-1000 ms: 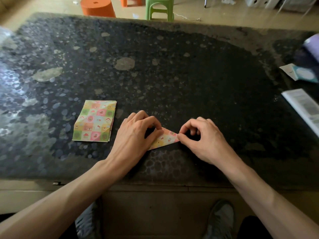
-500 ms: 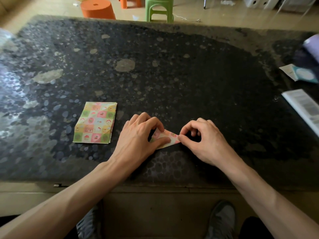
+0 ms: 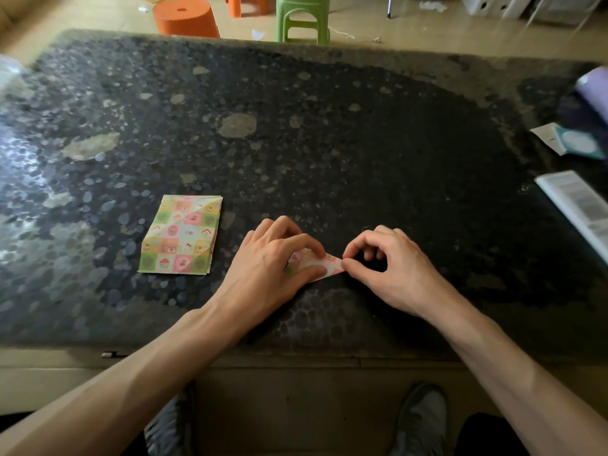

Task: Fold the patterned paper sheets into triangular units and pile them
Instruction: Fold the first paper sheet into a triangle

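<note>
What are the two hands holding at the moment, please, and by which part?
One folded paper piece: the left hand grips its left part, the right hand pinches its right tip.

Dark speckled surface (image 3: 329, 143). Floor beyond far edge: orange stool (image 3: 186, 18), green stool (image 3: 302, 18). Right edge: printed booklet (image 3: 579, 205), teal packet (image 3: 572, 141) (print unreadable), lying flat.

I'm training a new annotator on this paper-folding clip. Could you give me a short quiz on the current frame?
1. True or false: the right hand pinches the pointed tip of the folded paper.
2. The stack of patterned sheets lies: A) left of the left hand; B) between the hands; C) right of both hands.
3. Fill in: the rightmost stool beyond the table is coloured ____.
Key: 1 true; 2 A; 3 green.
</note>
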A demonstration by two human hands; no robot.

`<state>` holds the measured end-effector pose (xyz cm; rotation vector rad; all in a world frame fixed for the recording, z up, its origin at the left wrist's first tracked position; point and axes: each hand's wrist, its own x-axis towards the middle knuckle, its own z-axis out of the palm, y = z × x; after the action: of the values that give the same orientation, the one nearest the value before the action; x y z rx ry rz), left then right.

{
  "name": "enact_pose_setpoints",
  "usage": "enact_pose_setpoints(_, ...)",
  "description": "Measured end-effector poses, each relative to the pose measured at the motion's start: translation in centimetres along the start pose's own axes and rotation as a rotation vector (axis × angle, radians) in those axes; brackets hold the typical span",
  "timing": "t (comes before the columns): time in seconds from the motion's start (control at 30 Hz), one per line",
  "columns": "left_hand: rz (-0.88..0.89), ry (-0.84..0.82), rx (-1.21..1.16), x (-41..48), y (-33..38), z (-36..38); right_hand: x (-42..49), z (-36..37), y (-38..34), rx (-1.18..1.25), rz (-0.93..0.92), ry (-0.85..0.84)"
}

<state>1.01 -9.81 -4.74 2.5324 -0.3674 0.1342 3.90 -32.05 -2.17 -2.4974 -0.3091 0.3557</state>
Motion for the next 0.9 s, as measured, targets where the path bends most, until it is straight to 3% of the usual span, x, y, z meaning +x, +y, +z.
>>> enact_pose_setpoints(0.2,-0.011,-0.01,-0.001,0.1,-0.1,0.0,0.0,-1.7,0.9,0.054,-0.038,-0.122)
enact_pose_setpoints(0.63,-0.014,-0.016,-0.014,0.2,-0.1,0.0,0.0,-0.5,0.0,0.038,0.023,0.009)
enact_pose_setpoints(0.9,-0.012,-0.02,-0.001,0.3,-0.3,0.0,0.2,-0.9,0.1,0.102,0.083,-0.024)
